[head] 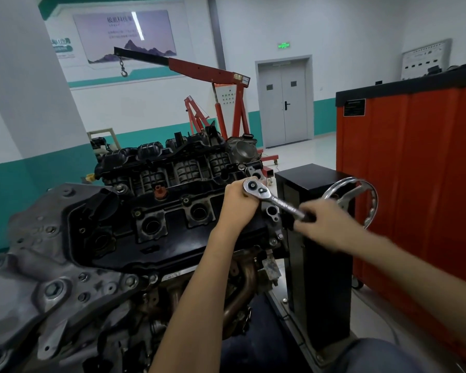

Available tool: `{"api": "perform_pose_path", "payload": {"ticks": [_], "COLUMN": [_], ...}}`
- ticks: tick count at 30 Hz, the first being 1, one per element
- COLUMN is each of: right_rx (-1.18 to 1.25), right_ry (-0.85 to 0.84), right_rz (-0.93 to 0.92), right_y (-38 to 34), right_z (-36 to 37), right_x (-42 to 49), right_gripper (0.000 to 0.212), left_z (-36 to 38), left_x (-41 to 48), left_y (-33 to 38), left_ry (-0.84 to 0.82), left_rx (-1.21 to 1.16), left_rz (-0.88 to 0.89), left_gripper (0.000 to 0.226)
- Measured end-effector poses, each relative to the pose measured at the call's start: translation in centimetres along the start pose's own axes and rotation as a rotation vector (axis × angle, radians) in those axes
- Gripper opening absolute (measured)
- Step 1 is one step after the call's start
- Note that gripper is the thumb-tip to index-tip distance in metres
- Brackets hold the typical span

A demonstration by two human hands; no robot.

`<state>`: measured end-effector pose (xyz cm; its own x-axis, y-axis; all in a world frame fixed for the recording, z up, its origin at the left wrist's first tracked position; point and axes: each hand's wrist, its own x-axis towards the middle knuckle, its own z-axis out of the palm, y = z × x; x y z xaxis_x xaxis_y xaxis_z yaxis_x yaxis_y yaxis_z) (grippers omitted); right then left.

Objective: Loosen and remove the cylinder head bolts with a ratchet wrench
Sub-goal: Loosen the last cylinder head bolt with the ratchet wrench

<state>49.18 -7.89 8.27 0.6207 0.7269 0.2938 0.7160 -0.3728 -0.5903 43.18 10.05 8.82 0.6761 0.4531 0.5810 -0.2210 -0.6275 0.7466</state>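
- grey bolted plate (51,265) lies nearest, at the left end of the engine (159,224).
- left hand (240,200) curls round the head of the ratchet wrench (264,193) at the engine's right end; the bolt beneath is hidden.
- right hand (326,224), blurred, grips the wrench handle.
- chrome handwheel (373,208) and black stand (320,265) crowd just behind it; orange cabinet (414,170) beyond.

Right of the engine (172,232), a black post (307,179) and handwheel (373,204) stand close, red cabinet (420,170) beyond; room is open above.
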Motion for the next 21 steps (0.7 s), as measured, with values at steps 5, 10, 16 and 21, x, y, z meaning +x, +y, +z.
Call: {"api": "perform_pose_path", "payload": {"ticks": [5, 10, 16, 21], "right_rx": [-0.28, 0.239, 0.512, 0.128], "right_ry": [0.1, 0.141, 0.207, 0.022], "right_rz": [-0.118, -0.025, 0.025, -0.088], "right_y": [-0.7, -1.5, -4.0, -0.6], "right_z": [-2.4, 5.9, 11.3, 4.8], "right_x": [2.2, -2.3, -3.5, -1.8], "right_gripper": [0.023, 0.021, 0.019, 0.014], "left_z": [0.2, 1.1, 1.1, -0.2], "left_x": [0.2, -0.1, -0.1, 0.1], "left_y": [0.0, -0.1, 0.3, -0.1], "left_ry": [0.112, 0.191, 0.109, -0.006], "left_rx": [-0.04, -0.106, -0.055, -0.029], "left_rz": [-0.019, -0.015, 0.03, -0.019], "left_gripper": [0.055, 0.062, 0.056, 0.058]}}
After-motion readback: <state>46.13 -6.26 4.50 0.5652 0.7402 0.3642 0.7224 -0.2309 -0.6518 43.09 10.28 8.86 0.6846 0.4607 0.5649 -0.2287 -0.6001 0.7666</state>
